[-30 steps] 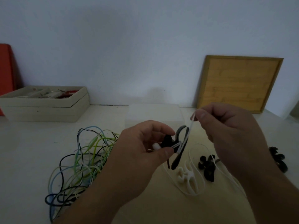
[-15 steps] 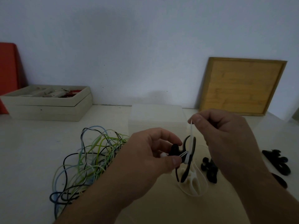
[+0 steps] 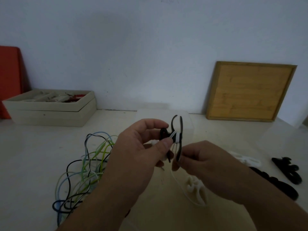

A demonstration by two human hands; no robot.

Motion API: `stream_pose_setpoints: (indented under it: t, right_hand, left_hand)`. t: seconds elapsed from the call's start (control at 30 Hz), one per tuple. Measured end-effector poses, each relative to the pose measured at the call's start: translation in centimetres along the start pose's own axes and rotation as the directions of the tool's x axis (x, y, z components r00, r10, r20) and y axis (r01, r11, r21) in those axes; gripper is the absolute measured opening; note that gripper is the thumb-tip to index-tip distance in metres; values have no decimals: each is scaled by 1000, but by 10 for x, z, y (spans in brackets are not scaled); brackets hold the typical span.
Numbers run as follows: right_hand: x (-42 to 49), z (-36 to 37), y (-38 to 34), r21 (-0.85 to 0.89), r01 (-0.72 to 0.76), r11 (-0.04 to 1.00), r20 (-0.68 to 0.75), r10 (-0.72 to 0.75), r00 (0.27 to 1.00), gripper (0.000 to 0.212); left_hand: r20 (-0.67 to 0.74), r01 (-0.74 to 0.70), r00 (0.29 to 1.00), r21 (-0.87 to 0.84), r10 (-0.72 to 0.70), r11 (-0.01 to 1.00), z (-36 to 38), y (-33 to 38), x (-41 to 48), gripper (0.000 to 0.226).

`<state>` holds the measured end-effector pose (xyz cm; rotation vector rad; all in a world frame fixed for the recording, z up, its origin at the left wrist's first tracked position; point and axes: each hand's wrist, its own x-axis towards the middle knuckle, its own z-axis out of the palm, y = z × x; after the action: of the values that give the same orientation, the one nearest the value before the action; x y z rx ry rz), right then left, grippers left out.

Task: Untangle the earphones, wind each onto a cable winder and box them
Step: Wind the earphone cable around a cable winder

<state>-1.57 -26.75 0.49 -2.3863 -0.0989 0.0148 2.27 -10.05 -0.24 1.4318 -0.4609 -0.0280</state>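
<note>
My left hand (image 3: 141,152) pinches a black cable winder (image 3: 179,130) above the table, with several turns of white earphone cable (image 3: 177,136) wrapped round its middle. My right hand (image 3: 203,162) is just below and to the right, pinching the loose white cable near the winder's lower end. The rest of that cable trails down to the table. A tangle of green, blue, black and white earphone cables (image 3: 83,165) lies on the table to the left, partly hidden by my left forearm.
A white winder (image 3: 196,187) lies on the table below my right hand; black winders (image 3: 288,170) lie at the right. A translucent box (image 3: 188,117) sits behind my hands. A beige tray box (image 3: 50,110) stands back left, and a wooden board (image 3: 248,92) leans on the wall.
My right hand has dropped from above the winder to below it, carrying the white cable round. More white turns now sit on the winder, which my left hand has raised slightly.
</note>
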Motion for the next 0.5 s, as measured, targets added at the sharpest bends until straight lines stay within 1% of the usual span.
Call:
stream_pose_setpoints:
  t: [0.07,0.13,0.3,0.4,0.5]
  right_hand:
    - [-1,-1,-3,-35,61,997,70,-59,996,25]
    - [-3,-1,-5,-7,99,995,124,-98,987,25]
    - [-6,-2,-5,79,199,977,152,-209,966,26]
    - [-8,-5,-6,133,189,973,182,-212,960,23]
    - [-8,-5,-4,96,171,981,215,-188,958,23]
  left_hand:
    - [-50,-29,998,13,30,999,-1,-2,2,23]
    - [-92,-62,994,39,65,997,-1,-4,3,23]
    - [-123,-75,989,46,81,996,3,-8,2,24]
    - [-141,-61,988,14,63,998,5,-8,0,23]
    - [-134,5,991,-89,-17,996,7,-7,0,20]
